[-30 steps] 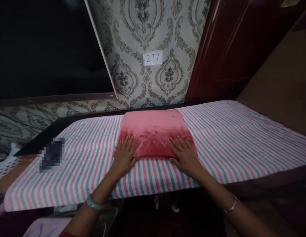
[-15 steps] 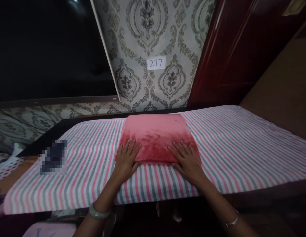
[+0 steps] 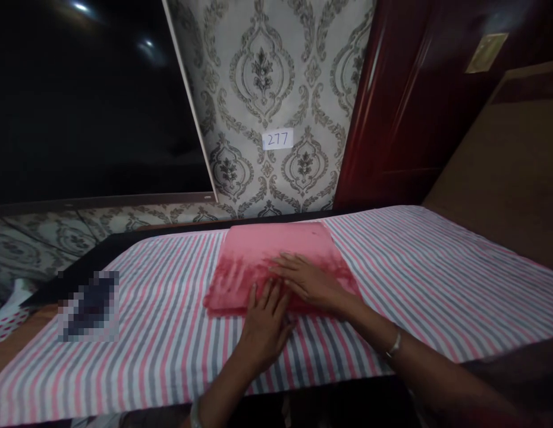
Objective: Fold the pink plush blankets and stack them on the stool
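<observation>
A pink-to-red plush cloth [image 3: 276, 238], folded into a flat rectangle, lies on a striped sheet [image 3: 165, 333] of pink, grey and white. My left hand [image 3: 265, 318] rests flat with fingers spread on the cloth's near edge, around its middle. Palm down, my right hand [image 3: 307, 282] lies across the right half of the cloth, its fingers pointing left and close to my left fingertips. Neither hand grips anything. Dark smudge-like marks show in the pile around the fingers.
Behind the table stands a patterned wall with a paper label [image 3: 277, 139] reading 277. A large dark screen [image 3: 93, 107] is at the left, a dark red door [image 3: 392, 107] at the right. A blurred dark item [image 3: 91, 306] lies on the sheet's left side.
My left hand has moved right to the middle of the cloth's near edge. My right hand has swung inward and left across the cloth. The view has tilted up slightly.
</observation>
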`<act>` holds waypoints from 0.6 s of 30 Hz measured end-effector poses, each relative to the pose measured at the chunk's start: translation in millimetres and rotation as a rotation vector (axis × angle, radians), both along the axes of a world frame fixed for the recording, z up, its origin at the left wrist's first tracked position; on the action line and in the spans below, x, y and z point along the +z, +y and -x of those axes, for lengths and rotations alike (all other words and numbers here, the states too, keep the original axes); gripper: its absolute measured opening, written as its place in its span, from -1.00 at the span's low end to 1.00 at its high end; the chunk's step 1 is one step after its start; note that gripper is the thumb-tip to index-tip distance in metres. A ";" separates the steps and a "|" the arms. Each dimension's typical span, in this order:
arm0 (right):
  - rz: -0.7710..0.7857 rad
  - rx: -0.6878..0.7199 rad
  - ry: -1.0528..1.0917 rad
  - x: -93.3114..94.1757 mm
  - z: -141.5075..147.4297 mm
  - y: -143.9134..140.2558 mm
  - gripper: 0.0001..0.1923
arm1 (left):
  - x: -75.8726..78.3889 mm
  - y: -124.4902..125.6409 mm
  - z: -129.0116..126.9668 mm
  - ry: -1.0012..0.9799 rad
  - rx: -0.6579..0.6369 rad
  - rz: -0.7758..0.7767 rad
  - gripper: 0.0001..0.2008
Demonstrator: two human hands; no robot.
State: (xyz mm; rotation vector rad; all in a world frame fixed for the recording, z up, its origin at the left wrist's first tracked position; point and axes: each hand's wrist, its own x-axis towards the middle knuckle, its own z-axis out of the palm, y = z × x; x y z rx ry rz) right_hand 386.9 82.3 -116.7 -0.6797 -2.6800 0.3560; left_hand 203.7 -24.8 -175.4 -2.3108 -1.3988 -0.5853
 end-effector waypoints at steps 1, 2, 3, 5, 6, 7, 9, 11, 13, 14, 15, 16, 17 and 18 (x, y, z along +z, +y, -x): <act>0.024 0.056 -0.047 -0.1 8.4 8.6 -0.51 | -2.6 -0.6 -3.7 0.003 0.008 0.009 -0.42; 0.035 0.096 -0.097 -1.4 15.1 18.6 -0.51 | -4.9 -1.2 -5.4 0.002 0.017 0.017 -0.42; 0.027 0.117 -0.143 -3.5 19.7 30.1 -0.50 | -6.7 -1.6 -5.5 -0.002 0.026 0.025 -0.41; -0.032 0.088 -0.219 -7.2 22.5 57.3 -0.45 | -8.9 -2.0 -3.3 -0.009 0.026 0.034 -0.42; -0.072 0.038 -0.249 -7.9 21.0 72.3 -0.43 | -9.4 -2.0 -2.0 -0.013 0.022 0.034 -0.43; -0.101 -0.032 -0.276 -7.4 18.3 87.4 -0.42 | -9.6 -1.9 -1.1 -0.018 0.018 0.035 -0.44; -0.107 -0.206 -0.324 -3.3 11.2 115.2 -0.42 | -9.7 -1.4 -0.8 -0.026 0.014 0.040 -0.44; -0.061 -0.377 -0.365 4.0 6.4 134.3 -0.42 | -9.3 -1.2 -2.4 -0.034 0.015 0.044 -0.42; -0.022 -0.470 -0.378 12.4 7.9 139.7 -0.41 | -8.3 -2.1 -4.3 -0.037 0.015 0.035 -0.41; -0.018 -0.462 -0.368 16.1 11.8 136.6 -0.40 | -7.5 -3.1 -4.6 -0.039 0.012 0.026 -0.40; -0.024 -0.414 -0.346 19.2 17.7 129.8 -0.40 | -6.6 -4.5 -4.1 -0.046 0.013 0.015 -0.41; -0.031 -0.330 -0.317 21.2 25.4 119.7 -0.41 | -5.6 -6.3 -2.6 -0.062 0.023 -0.003 -0.42; -0.036 -0.222 -0.288 22.2 34.4 106.9 -0.42 | -4.8 -8.4 0.1 -0.087 0.043 -0.025 -0.43; -0.037 -0.104 -0.264 21.8 44.2 92.5 -0.43 | -4.3 -10.8 3.9 -0.119 0.076 -0.048 -0.45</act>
